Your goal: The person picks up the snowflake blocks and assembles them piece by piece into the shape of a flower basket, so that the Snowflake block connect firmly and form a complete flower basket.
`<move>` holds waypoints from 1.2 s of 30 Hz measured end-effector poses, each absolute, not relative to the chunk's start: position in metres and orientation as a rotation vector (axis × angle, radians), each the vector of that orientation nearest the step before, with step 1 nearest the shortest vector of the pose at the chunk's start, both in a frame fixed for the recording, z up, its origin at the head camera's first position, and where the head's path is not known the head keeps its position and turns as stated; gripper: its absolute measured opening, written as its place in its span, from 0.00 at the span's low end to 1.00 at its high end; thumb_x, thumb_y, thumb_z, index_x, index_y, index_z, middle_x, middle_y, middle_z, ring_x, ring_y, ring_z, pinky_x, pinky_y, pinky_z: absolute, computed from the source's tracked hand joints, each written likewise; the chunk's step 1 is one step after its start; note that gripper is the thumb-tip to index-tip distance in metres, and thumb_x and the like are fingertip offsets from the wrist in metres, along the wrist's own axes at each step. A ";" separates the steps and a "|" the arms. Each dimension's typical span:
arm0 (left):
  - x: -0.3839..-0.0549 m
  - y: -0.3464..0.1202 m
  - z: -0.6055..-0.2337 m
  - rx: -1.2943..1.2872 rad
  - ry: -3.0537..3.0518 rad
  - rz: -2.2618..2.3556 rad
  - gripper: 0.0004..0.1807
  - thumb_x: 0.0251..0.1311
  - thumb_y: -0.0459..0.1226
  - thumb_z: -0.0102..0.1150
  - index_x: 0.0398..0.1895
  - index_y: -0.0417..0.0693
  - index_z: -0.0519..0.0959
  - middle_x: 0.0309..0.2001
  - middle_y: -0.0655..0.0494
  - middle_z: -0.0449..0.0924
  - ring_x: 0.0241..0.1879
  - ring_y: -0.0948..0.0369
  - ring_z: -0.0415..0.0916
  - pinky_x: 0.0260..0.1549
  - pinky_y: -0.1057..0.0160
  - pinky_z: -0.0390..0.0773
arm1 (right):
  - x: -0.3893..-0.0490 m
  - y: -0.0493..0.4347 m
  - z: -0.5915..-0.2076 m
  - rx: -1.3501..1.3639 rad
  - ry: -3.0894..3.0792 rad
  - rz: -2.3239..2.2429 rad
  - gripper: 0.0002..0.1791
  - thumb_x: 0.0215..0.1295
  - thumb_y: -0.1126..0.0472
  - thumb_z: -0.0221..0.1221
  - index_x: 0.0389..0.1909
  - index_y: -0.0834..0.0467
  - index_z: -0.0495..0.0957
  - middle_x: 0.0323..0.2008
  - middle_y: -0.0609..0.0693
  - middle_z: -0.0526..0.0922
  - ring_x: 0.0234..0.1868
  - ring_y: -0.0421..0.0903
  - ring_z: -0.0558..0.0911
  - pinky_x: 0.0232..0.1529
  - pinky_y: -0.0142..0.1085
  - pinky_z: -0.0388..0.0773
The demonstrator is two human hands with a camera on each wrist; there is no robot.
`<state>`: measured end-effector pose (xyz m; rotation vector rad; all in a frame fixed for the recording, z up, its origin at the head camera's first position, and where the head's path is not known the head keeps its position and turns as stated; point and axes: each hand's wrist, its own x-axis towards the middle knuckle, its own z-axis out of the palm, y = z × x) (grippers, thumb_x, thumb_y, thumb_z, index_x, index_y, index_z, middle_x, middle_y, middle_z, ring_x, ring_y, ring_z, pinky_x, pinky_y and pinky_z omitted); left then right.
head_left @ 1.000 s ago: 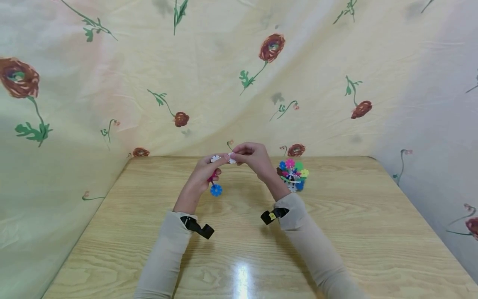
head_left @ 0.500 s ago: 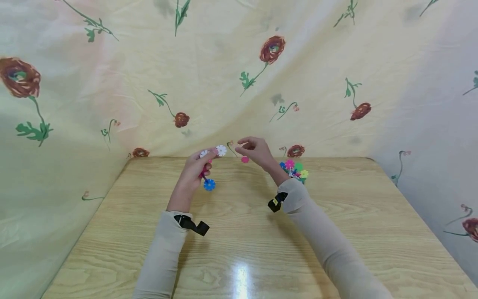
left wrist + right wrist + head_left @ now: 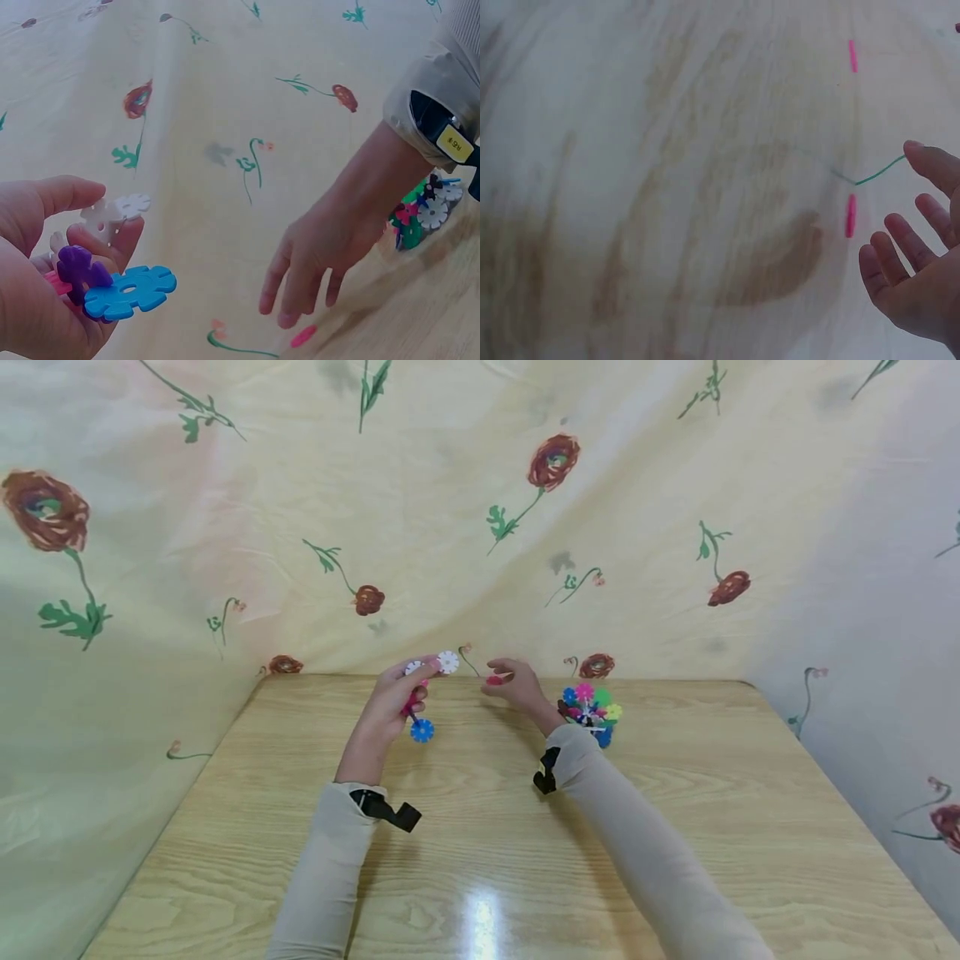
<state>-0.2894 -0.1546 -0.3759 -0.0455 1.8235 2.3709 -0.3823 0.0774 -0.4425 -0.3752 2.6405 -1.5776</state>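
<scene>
My left hand holds a joined string of notched plastic flower discs. A white disc sticks out past its thumb, and a blue disc hangs at the lower end. Between them, a purple disc and some pink show by the palm. My right hand reaches low over the far part of the table with its fingers loosely bent. By its fingertips lies a pink disc, and the right wrist view shows a gap between hand and disc.
Several colourful discs form a pile to the right of my right forearm. A second pink piece shows in the right wrist view. Flowered cloth hangs behind the wooden table.
My hands have parted, and the white disc that both were touching stays with the left hand. The right hand has come down beside the pink disc on the table.
</scene>
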 end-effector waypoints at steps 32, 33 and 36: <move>-0.292 -0.152 -0.379 -0.066 1.834 2.336 0.23 0.70 0.45 0.62 0.63 0.46 0.78 0.38 0.61 0.77 0.22 0.66 0.60 0.19 0.73 0.63 | -0.398 0.080 -0.464 -0.391 2.644 -1.525 0.17 0.65 0.71 0.66 0.55 0.69 0.82 0.55 0.66 0.84 0.53 0.58 0.81 0.48 0.31 0.76; -0.292 -0.151 -0.379 -0.070 1.836 2.334 0.22 0.70 0.45 0.63 0.63 0.46 0.78 0.39 0.60 0.77 0.22 0.66 0.61 0.20 0.74 0.63 | -0.398 0.080 -0.464 -0.401 2.644 -1.522 0.17 0.64 0.71 0.66 0.55 0.69 0.82 0.55 0.66 0.84 0.52 0.57 0.81 0.48 0.31 0.76; -0.292 -0.150 -0.381 -0.071 1.844 2.329 0.22 0.70 0.45 0.63 0.63 0.45 0.78 0.42 0.60 0.80 0.24 0.66 0.63 0.20 0.74 0.65 | -0.397 0.080 -0.465 -0.409 2.637 -1.518 0.18 0.63 0.73 0.66 0.54 0.69 0.82 0.53 0.66 0.84 0.49 0.54 0.81 0.44 0.28 0.76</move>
